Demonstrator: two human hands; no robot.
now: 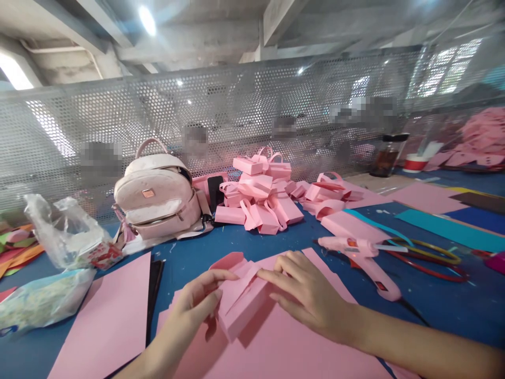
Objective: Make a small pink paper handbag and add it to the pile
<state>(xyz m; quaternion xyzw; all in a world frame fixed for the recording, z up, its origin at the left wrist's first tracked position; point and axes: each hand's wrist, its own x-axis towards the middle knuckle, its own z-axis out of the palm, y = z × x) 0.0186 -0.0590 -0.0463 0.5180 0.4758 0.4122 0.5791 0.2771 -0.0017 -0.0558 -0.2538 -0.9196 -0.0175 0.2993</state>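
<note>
Between my two hands is a small pink paper box [246, 308], partly folded, tilted above a stack of pink paper sheets [307, 352]. My left hand [199, 300] grips its left end between thumb and fingers. On the right side, the fingers of my right hand [303, 289] press on the top flap and the side wall. A narrow gap shows along the flap on top. To the right, a pink hot glue gun [363, 258] lies on the blue table, its nozzle pointing left.
A pile of finished-looking pink paper bags [260, 195] stands at the back beside a pale backpack [155, 195]. Plastic bags [51, 300] and pink sheets [110, 316] lie left. Coloured strips [453, 229] and a dark jar [386, 155] are right. A perforated metal screen [236, 105] runs behind.
</note>
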